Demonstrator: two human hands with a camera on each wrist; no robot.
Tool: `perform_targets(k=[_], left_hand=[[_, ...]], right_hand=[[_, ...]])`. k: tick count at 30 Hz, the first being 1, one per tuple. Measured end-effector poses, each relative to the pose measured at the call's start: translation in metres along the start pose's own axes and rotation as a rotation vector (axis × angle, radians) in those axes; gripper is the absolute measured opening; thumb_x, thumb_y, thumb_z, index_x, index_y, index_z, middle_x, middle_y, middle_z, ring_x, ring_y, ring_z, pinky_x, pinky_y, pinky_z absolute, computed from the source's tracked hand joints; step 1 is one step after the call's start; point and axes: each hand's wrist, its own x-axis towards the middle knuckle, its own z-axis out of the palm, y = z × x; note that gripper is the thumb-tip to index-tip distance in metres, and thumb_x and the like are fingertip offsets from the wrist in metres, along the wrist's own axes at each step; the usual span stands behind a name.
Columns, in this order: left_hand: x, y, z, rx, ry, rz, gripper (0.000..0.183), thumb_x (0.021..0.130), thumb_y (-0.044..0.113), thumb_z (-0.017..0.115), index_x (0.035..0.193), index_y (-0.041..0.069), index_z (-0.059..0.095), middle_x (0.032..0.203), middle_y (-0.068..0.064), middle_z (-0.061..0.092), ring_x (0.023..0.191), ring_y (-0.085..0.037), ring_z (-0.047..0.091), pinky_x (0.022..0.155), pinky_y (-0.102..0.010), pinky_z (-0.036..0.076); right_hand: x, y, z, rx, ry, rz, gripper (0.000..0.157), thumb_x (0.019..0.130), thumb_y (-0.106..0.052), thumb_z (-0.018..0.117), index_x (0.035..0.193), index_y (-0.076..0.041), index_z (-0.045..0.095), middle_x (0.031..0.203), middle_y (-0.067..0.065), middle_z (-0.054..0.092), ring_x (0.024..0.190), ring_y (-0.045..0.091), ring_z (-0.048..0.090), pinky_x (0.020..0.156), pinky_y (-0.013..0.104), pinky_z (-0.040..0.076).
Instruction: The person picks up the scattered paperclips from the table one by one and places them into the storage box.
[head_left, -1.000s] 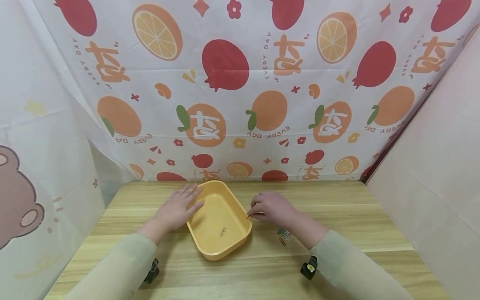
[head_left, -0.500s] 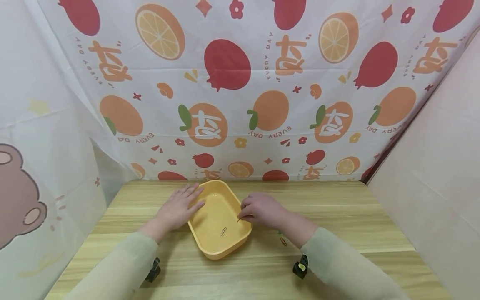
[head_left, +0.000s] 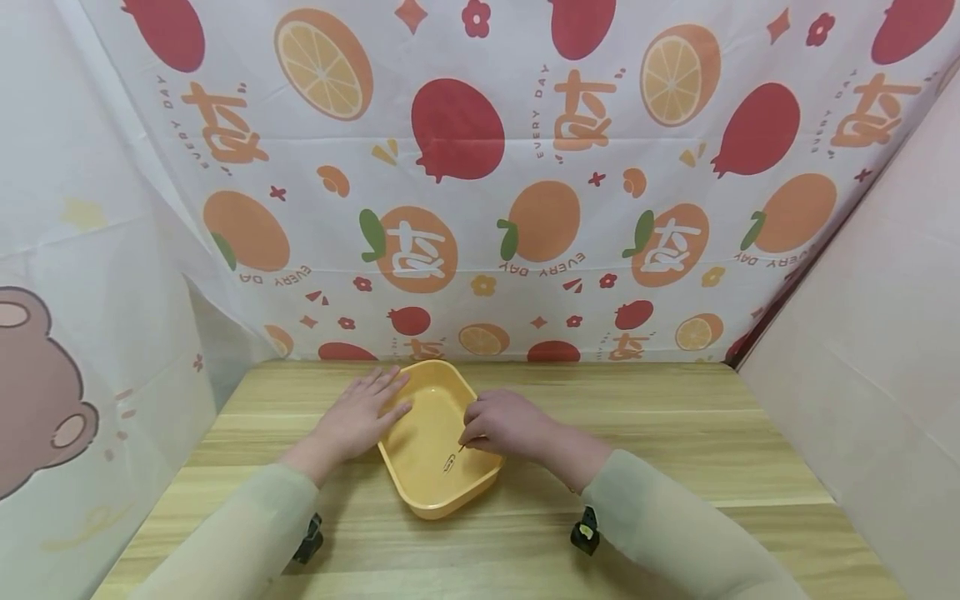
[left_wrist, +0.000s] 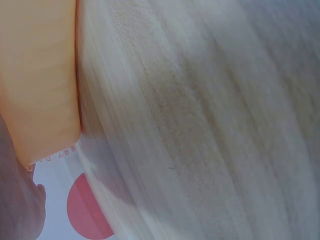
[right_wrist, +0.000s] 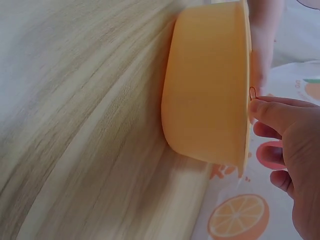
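Observation:
The yellow plastic basin (head_left: 427, 429) sits on the table, with what looks like at least one paper clip (head_left: 449, 463) on its floor. My left hand (head_left: 358, 419) rests on the basin's left rim, its fingers spread and reaching inside. Over the opposite rim, my right hand (head_left: 504, 427) pinches a reddish paper clip (right_wrist: 252, 93) between thumb and forefinger, above the inside of the basin. In the left wrist view, the basin's outer wall (left_wrist: 42, 75) and part of my left hand (left_wrist: 20, 200) show at the left.
The wood-grain table (head_left: 675, 433) ends at a fruit-print cloth (head_left: 480, 192) at the back. White cloth hangs on both sides. A black wrist camera (head_left: 585, 533) hangs under the right forearm, which hides most of the table just below it.
My right hand has moved left with the paper clip, from beside the right rim to over the inside. Its forearm now covers the loose paper clips on the table. My left hand stays put.

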Motion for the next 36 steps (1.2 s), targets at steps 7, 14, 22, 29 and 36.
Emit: perform_targets(k=[7,14,22,29,36], left_hand=[[0.001,-0.001,0.000,0.006,0.000,0.000,0.064,0.103,0.052,0.040,0.156,0.017,0.033,0.163,-0.010,0.024,0.148,-0.041,0.017,0.119,-0.059,0.013],[0.001,0.000,-0.002,-0.007,-0.008,-0.004,0.063,0.104,0.049,0.043,0.156,0.017,0.033,0.163,-0.009,0.023,0.148,-0.041,0.017,0.119,-0.059,0.012],[0.000,0.001,-0.003,-0.004,0.007,0.002,0.063,0.103,0.050,0.043,0.155,0.016,0.035,0.162,-0.010,0.026,0.148,-0.040,0.019,0.119,-0.059,0.015],[-0.001,0.002,-0.005,0.000,0.008,0.005,0.062,0.104,0.049,0.044,0.155,0.015,0.035,0.161,-0.011,0.027,0.147,-0.041,0.021,0.119,-0.059,0.015],[-0.001,0.003,-0.005,0.006,-0.008,-0.004,0.065,0.103,0.055,0.038,0.156,0.016,0.035,0.162,-0.010,0.026,0.148,-0.040,0.019,0.119,-0.058,0.015]], right_hand=[[0.013,-0.005,0.005,-0.028,-0.017,-0.044,0.010,0.090,-0.025,0.075,0.097,-0.028,0.081,0.092,-0.014,0.067,0.085,0.008,0.056,0.075,0.020,0.045],[0.027,-0.008,0.014,-0.049,-0.088,-0.032,0.010,0.091,-0.028,0.074,0.097,-0.031,0.081,0.093,-0.016,0.066,0.083,0.006,0.053,0.070,0.018,0.042],[0.038,-0.007,0.032,-0.107,-0.117,-0.061,0.010,0.088,-0.026,0.075,0.093,-0.033,0.080,0.089,-0.017,0.065,0.079,0.006,0.052,0.068,0.018,0.043],[0.042,-0.010,0.038,-0.124,-0.162,-0.036,0.013,0.092,-0.027,0.071,0.091,-0.036,0.079,0.086,-0.017,0.062,0.076,0.007,0.050,0.064,0.022,0.041],[0.044,-0.015,0.038,-0.123,-0.198,-0.020,0.016,0.094,-0.026,0.068,0.092,-0.037,0.080,0.086,-0.017,0.061,0.076,0.006,0.048,0.062,0.021,0.036]])
